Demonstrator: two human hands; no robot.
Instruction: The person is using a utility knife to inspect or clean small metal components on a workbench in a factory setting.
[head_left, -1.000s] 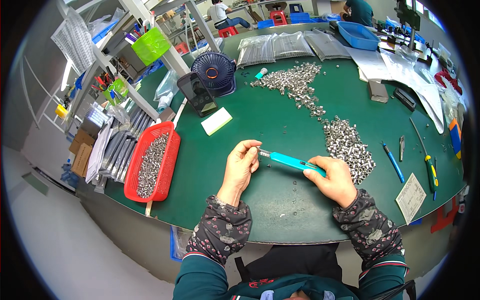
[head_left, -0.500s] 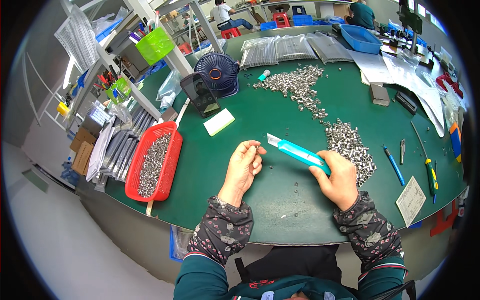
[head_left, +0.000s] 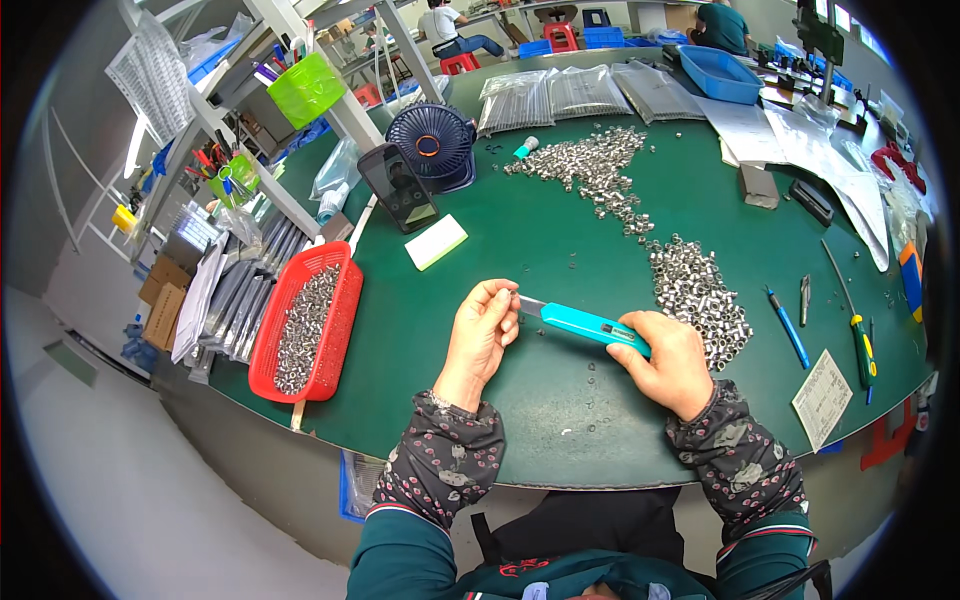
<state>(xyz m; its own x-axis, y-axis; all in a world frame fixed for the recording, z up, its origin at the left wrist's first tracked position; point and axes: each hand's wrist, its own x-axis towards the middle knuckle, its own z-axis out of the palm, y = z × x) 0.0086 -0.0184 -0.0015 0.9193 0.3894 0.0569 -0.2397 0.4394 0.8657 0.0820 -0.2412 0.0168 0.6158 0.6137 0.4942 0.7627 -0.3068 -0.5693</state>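
In my right hand (head_left: 668, 360) is a teal utility knife (head_left: 582, 322), its blade out and pointing left. My left hand (head_left: 480, 335) pinches a small metal piece (head_left: 514, 293) between thumb and forefinger, mostly covered by the fingertips. The knife's blade reaches that piece and the fingertips; whether it touches is too small to tell. A heap of short metal rings (head_left: 697, 300) lies just beyond my right hand. Farther back is a second, spread-out heap of rings (head_left: 590, 165). Tiny dark scraps (head_left: 591, 380) are scattered on the green table (head_left: 520, 430) between my forearms.
At left stands a red basket (head_left: 348, 325) of small metal parts. A phone (head_left: 398, 190), a blue fan (head_left: 432, 145) and a sticky-note pad (head_left: 436, 242) are behind it. A screwdriver (head_left: 860, 345), blue pen (head_left: 790, 330) and paper slip (head_left: 822, 400) lie right. People sit in the background.
The knife has moved left and slightly down, bringing its blade from just right of my left fingertips to them. My left hand has hardly moved.
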